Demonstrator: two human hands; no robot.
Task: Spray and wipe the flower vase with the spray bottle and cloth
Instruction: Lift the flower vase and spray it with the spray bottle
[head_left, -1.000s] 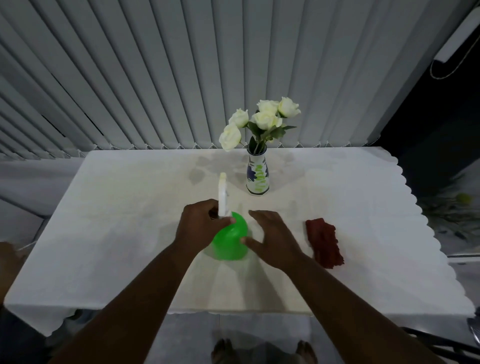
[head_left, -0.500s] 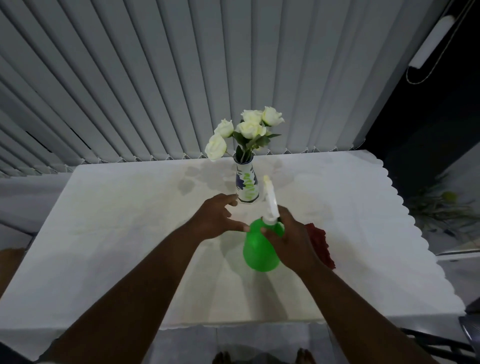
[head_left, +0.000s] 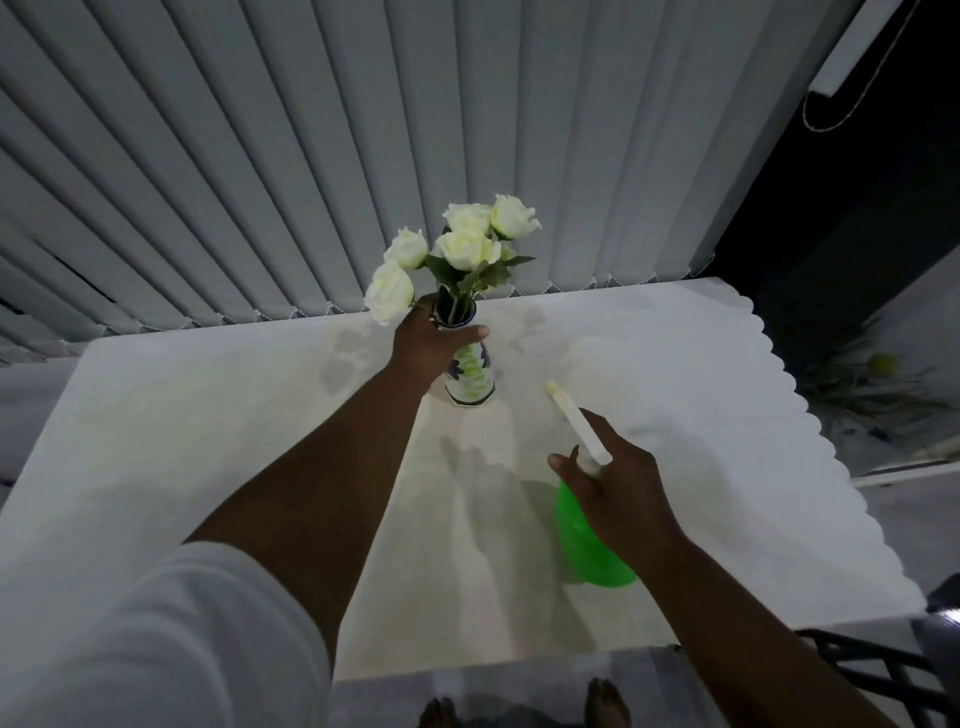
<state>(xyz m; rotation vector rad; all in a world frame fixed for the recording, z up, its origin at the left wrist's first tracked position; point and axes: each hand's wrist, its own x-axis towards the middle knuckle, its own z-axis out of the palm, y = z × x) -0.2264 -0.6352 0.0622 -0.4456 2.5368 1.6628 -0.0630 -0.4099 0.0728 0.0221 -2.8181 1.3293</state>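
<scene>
The left hand (head_left: 428, 343) grips the vase (head_left: 467, 371) neck to steady it while the right hand (head_left: 621, 491) holds the spray bottle (head_left: 587, 545), nozzle aimed at it.

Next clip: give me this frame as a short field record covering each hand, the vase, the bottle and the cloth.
left hand: wrapped around the vase neck
right hand: gripping the spray bottle at its head
vase: upright on the table, holding white roses
spray bottle: green body, white nozzle aimed toward the vase
cloth: not visible in this frame
</scene>
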